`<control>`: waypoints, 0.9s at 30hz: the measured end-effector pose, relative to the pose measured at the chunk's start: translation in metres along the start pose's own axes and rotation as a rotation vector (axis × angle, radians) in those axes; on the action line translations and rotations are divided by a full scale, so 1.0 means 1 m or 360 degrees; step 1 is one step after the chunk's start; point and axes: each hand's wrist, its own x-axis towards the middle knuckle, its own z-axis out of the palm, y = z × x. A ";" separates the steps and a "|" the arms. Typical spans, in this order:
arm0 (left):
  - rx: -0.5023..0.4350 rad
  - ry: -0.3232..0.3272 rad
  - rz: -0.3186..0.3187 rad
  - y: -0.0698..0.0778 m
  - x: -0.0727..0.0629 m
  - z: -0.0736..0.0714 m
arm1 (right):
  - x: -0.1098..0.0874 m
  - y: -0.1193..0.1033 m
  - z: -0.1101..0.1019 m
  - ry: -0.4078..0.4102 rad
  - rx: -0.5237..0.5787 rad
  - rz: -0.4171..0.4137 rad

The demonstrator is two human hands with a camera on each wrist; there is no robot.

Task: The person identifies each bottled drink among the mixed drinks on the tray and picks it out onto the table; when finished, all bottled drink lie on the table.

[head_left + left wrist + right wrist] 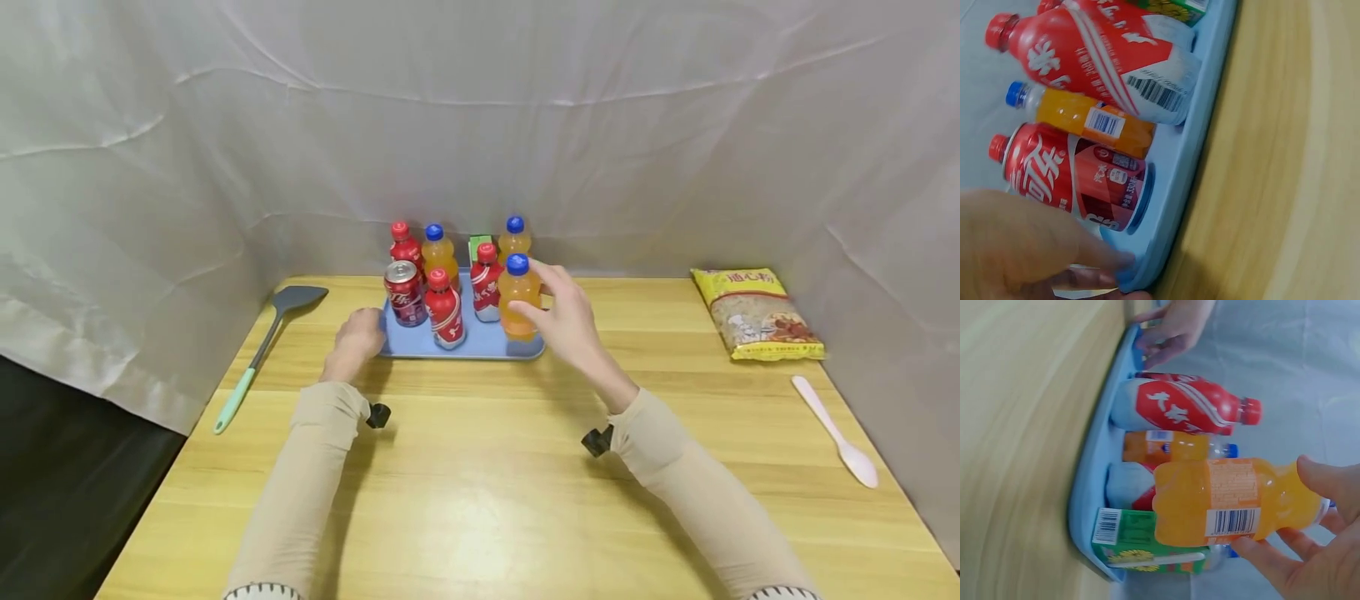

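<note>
From where I'm standing, the person's right hand (pixel 562 312) is holding an orange-drink bottle (pixel 519 302) upright over the front right part of a blue tray (pixel 483 343). That grip is spreading only as wide as the bottle, the thumb pressing on one side of the upper part and the fingers on the other, and the base is hanging clear of the tray. The left hand (pixel 358 335) is gripping the tray's left end, its thumb and fingers closing around the rim with barely any gap.

On the tray, a red can (pixel 406 298) is standing nearest the left hand, with a red-capped bottle (pixel 446 317) just beside it at the front. Another red bottle (pixel 486 287) is standing behind and left of the held bottle. Toward the back, a third red bottle (pixel 405 247), two more orange drinks (pixel 438 250) and a green carton (pixel 477 243) are showing partly.

A spatula (pixel 264 345) is lying on the surface (pixel 465 467) to the left; a yellow food packet (pixel 759 317) and a pale pink spoon (pixel 832 425) are resting at the right.
</note>
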 end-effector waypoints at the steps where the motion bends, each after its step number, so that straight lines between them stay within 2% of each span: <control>1: -0.0106 -0.0025 -0.0027 -0.001 0.001 0.000 | -0.001 0.000 -0.004 0.0004 0.0034 0.0003; 5: -0.0528 -0.0124 -0.0153 -0.005 0.002 -0.003 | -0.003 -0.001 -0.020 0.0026 0.0101 0.0026; 9: -0.0772 -0.0212 -0.0245 -0.006 0.002 -0.008 | -0.004 -0.002 -0.035 0.0025 0.0134 0.0054; 12: -0.0840 -0.0232 -0.0272 -0.007 0.001 -0.010 | -0.004 0.000 -0.044 0.0018 0.0168 0.0078; 18: -0.0880 -0.0255 -0.0255 -0.010 0.003 -0.011 | -0.001 0.005 -0.058 0.0037 0.0184 0.0153; 22: -0.0939 -0.0279 -0.0255 -0.013 0.001 -0.010 | 0.004 0.017 -0.061 0.0041 0.0204 0.0236; 27: -0.0995 -0.0250 -0.0278 -0.015 -0.003 -0.006 | 0.015 0.034 -0.062 0.0078 0.0183 0.0344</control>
